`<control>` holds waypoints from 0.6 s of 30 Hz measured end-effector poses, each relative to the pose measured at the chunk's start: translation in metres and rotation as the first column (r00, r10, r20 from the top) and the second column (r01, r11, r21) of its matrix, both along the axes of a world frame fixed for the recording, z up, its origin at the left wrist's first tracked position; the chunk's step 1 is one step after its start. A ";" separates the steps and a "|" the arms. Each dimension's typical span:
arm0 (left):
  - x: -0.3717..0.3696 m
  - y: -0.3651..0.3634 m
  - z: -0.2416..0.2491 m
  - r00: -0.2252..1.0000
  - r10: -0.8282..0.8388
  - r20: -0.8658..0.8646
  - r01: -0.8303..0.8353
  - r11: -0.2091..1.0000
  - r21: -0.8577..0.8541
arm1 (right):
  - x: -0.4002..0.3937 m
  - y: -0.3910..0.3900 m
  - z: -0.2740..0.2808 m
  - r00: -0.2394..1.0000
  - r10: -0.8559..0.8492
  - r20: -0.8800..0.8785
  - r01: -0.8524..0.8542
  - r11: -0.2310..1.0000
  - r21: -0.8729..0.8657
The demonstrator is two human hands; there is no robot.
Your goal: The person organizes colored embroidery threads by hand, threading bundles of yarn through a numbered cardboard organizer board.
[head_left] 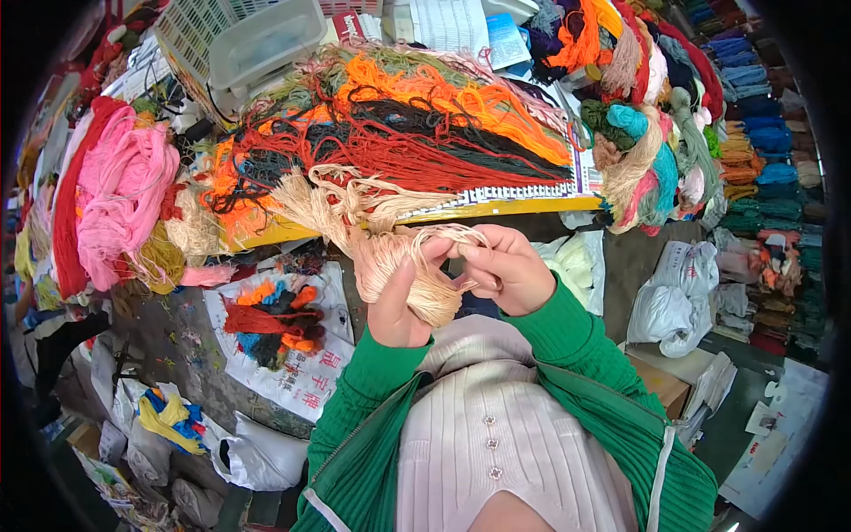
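A skein of pale peach yarn (pixel 417 282) hangs between my two hands at the table's front edge, its loose end trailing up onto the table at the left. My left hand (pixel 402 306) is on the skein's lower left side, with the thumb up and the other fingers partly hidden by the yarn. My right hand (pixel 508 268) pinches strands at the skein's upper right, thumb against forefinger. Just behind the hands, red yarn (pixel 417 151), black yarn (pixel 417 120) and orange yarn (pixel 443 93) lie spread across the table.
Pink skeins (pixel 124 186) are heaped at the table's left end. Mixed skeins (pixel 651 160) hang at the right. A plastic tub (pixel 266 44) stands at the back. White bags (pixel 674 297) and a sack with yarn bundles (pixel 310 372) lie on the floor.
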State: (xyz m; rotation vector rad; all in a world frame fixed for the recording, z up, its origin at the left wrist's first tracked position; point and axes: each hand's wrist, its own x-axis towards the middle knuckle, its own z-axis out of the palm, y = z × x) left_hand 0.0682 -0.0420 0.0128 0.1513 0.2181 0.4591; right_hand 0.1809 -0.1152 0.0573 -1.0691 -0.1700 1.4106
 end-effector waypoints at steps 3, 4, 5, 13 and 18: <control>-0.001 -0.001 -0.002 1.000 0.009 -0.017 -0.008 0.998 0.058 | -0.002 0.002 -0.002 0.999 -0.032 -0.038 0.031 0.999 -0.022; -0.001 0.000 0.001 0.999 -0.005 -0.043 0.009 0.994 0.109 | -0.004 0.004 0.001 0.998 -0.002 0.070 0.006 0.998 -0.063; -0.001 0.000 0.003 0.997 -0.017 -0.069 0.028 0.987 0.160 | -0.006 0.006 0.002 0.984 0.032 0.176 -0.014 0.994 -0.105; 0.002 0.001 0.007 0.999 -0.031 -0.011 0.032 0.993 0.114 | -0.007 0.011 0.005 0.968 0.043 0.249 -0.010 0.991 -0.133; 0.000 0.001 0.001 0.999 -0.001 -0.045 0.009 0.986 0.165 | -0.001 0.006 -0.002 0.983 0.081 0.164 -0.068 0.994 -0.087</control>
